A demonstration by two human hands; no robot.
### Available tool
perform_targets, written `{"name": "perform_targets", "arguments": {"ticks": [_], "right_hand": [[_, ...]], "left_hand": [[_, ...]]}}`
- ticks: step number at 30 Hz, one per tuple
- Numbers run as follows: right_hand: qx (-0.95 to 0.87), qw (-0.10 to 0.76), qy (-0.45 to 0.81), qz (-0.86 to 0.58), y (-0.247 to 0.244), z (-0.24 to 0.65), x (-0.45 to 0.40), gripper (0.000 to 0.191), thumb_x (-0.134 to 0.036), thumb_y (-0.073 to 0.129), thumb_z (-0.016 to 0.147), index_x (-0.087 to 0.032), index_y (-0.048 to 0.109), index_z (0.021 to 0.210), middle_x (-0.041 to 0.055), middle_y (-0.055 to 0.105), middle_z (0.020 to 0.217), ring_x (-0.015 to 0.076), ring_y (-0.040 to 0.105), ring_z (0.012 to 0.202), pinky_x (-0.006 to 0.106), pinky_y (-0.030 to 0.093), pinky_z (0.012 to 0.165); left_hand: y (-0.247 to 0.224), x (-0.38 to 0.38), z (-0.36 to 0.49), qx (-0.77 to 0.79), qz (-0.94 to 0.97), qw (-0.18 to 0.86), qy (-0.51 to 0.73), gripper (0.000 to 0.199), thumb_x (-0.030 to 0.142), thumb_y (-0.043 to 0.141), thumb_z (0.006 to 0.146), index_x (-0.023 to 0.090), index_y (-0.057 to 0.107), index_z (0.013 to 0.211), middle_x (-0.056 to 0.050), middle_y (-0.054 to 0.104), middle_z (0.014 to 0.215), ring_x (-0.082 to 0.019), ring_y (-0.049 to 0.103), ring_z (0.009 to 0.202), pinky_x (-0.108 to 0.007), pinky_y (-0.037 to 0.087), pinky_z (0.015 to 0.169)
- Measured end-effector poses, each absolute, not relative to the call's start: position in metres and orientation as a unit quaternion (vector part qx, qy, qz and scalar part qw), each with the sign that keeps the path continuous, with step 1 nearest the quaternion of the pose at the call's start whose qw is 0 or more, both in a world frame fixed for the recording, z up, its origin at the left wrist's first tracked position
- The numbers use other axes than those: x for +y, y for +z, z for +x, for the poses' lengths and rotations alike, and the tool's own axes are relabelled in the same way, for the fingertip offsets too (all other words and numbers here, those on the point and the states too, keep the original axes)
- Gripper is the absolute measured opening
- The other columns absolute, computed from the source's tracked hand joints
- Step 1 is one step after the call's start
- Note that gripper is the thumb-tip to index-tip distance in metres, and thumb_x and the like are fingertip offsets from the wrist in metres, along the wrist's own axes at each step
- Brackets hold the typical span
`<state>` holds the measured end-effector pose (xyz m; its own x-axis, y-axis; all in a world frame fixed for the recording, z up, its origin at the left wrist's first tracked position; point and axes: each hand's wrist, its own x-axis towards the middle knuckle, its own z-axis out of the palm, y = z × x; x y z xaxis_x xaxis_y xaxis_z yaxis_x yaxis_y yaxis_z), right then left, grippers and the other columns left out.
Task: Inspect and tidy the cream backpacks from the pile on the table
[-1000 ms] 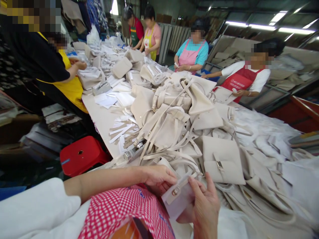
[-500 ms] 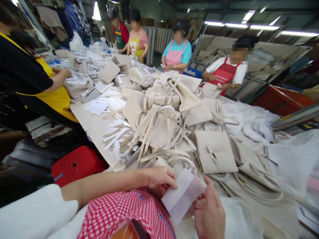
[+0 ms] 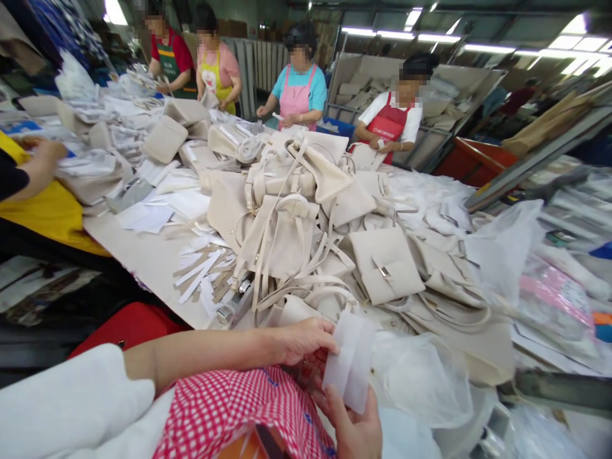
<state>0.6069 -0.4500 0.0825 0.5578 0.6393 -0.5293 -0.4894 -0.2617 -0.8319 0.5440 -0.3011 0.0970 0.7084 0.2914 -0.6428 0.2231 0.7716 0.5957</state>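
Just above my checked apron, both hands hold a folded, translucent white sheet [image 3: 350,358]. My left hand [image 3: 308,343] is closed on its left edge, thumb and fingers pinching it. From below, my right hand [image 3: 356,426] grips the sheet's lower edge between thumb and fingers. Whether anything lies inside the folds I cannot tell. Beyond the sheet, a heap of cream handbags [image 3: 287,223] with loose straps covers the table. One cream bag with a metal clasp [image 3: 386,264] lies nearest, its flap facing up.
Paper and cardboard strips [image 3: 205,271] lie left of the bags on the table [image 3: 129,261]. Clear plastic bags [image 3: 421,376] are at my right. A red stool [image 3: 129,328] stands low at left. Several co-workers stand around the table, one in a red apron [image 3: 386,131].
My view has swung to the right. My right hand has moved from the sheet's right side to its lower edge, and the sheet is more upright and folded narrower.
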Motion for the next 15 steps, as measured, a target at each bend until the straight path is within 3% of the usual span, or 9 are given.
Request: {"name": "perform_targets", "arguments": {"ticks": [3, 7, 11, 15], "right_hand": [[-0.027, 0.614, 0.449, -0.649, 0.081, 0.612, -0.443, 0.071, -0.053, 0.085, 0.062, -0.021, 0.048, 0.113, 0.0024, 0.076, 0.077, 0.0239, 0.074, 0.064, 0.034, 0.063, 0.062], [0.004, 0.662, 0.414, -0.625, 0.067, 0.614, -0.446, 0.072, -0.049, 0.090, 0.055, -0.021, 0.050, 0.108, -0.0017, 0.073, 0.074, 0.0212, 0.072, 0.060, 0.031, 0.062, 0.056], [-0.001, 0.677, 0.351, -0.647, 0.061, 0.603, -0.451, 0.070, -0.049, 0.087, 0.064, -0.021, 0.054, 0.119, -0.0047, 0.070, 0.067, 0.0148, 0.067, 0.054, 0.023, 0.057, 0.052], [-0.007, 0.688, 0.310, -0.656, 0.058, 0.595, -0.457, 0.074, -0.050, 0.087, 0.064, -0.017, 0.059, 0.124, -0.0027, 0.068, 0.064, 0.0118, 0.059, 0.047, 0.023, 0.050, 0.045]], "left_hand": [[0.100, -0.305, 0.544, 0.392, 0.349, 0.851, 0.022, 0.028, 0.021, 0.061, 0.050, 0.019, 0.056, 0.078, 0.006, 0.053, 0.051, -0.009, 0.043, 0.040, -0.019, 0.031, 0.040], [0.102, -0.309, 0.543, 0.386, 0.374, 0.843, 0.022, 0.027, 0.023, 0.064, 0.050, 0.019, 0.057, 0.076, 0.007, 0.050, 0.053, -0.007, 0.038, 0.040, -0.019, 0.023, 0.039], [0.105, -0.308, 0.546, 0.383, 0.394, 0.835, 0.029, 0.023, 0.025, 0.064, 0.051, 0.019, 0.057, 0.072, 0.008, 0.046, 0.052, -0.006, 0.032, 0.042, -0.021, 0.015, 0.040], [0.106, -0.308, 0.553, 0.407, 0.397, 0.820, 0.061, 0.019, 0.026, 0.062, 0.052, 0.018, 0.058, 0.069, 0.007, 0.046, 0.051, -0.007, 0.031, 0.045, -0.023, 0.016, 0.044]]}}
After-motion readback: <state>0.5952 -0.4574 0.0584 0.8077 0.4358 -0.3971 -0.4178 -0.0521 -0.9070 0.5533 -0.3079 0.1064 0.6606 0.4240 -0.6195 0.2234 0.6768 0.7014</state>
